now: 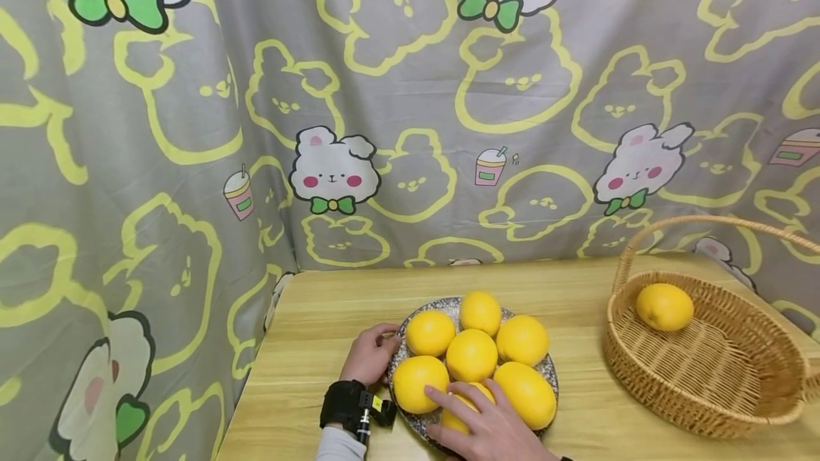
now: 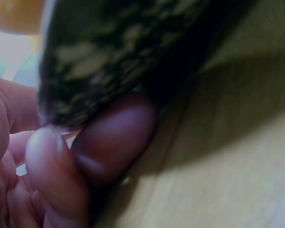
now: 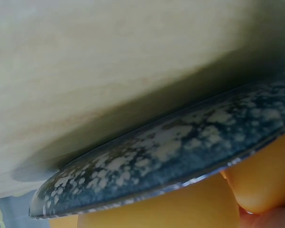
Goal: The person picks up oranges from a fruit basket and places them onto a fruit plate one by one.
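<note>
A dark speckled plate holds several yellow lemons on the table. At its left edge my left hand grips the rim; the left wrist view has fingertips tucked against the underside of the plate. My right hand reaches over the near side, its fingers spread and bent around the front lemon, which they partly hide. One finger touches or overlaps the neighbouring lemon. In the right wrist view the plate's outer side covers most of the hand.
To the right stands a wicker basket with a tall handle; one lemon lies inside. The wooden table meets a patterned grey curtain at the back and left.
</note>
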The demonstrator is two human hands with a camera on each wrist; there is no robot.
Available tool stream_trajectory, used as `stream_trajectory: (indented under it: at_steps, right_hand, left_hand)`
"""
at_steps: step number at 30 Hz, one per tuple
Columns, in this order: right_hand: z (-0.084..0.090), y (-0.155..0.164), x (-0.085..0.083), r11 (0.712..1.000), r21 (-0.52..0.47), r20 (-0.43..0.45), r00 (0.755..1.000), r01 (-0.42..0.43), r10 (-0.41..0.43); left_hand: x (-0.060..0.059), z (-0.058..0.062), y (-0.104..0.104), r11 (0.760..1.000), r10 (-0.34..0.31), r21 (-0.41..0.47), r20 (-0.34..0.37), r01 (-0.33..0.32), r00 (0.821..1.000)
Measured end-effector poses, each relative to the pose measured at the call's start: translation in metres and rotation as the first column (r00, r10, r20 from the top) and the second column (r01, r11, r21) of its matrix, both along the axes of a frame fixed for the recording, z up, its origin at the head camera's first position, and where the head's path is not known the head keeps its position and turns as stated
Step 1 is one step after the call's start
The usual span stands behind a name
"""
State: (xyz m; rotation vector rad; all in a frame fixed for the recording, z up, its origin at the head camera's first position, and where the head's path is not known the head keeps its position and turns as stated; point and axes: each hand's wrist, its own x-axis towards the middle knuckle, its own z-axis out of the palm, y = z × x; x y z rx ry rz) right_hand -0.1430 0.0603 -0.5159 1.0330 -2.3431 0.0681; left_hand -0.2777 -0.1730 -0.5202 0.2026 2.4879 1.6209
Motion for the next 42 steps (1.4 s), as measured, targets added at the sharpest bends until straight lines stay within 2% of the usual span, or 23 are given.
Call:
stream_trajectory:
  at_steps: [10,17,29,42]
  right_hand:
    - [-0.0008,0.0003,0.001,1.0,0.005,-0.013,1.0,0.011,-0.011]
    - [-0.0008,0.0003,0.0028,1.0,0.011,0.0,1.0,0.017,-0.017]
    - [-0.0009,0.0004,0.0047,1.0,0.013,-0.006,1.0,0.025,-0.025]
    - [0.0007,0.0005,0.0061,0.998,0.025,0.007,0.999,0.052,-0.052]
  left_hand:
    - [-0.0003,0.0003,0.0013,1.0,-0.004,-0.013,-0.007,0.004,1.0]
    - [0.0004,-0.0003,0.0017,1.0,0.002,-0.006,0.014,-0.002,1.0]
    - [0.0,-0.0006,-0.0001,1.0,-0.007,-0.017,-0.009,0.007,1.0]
    - [0.0,0.0006,0.0003,1.0,-0.006,-0.016,-0.002,0.006,1.0]
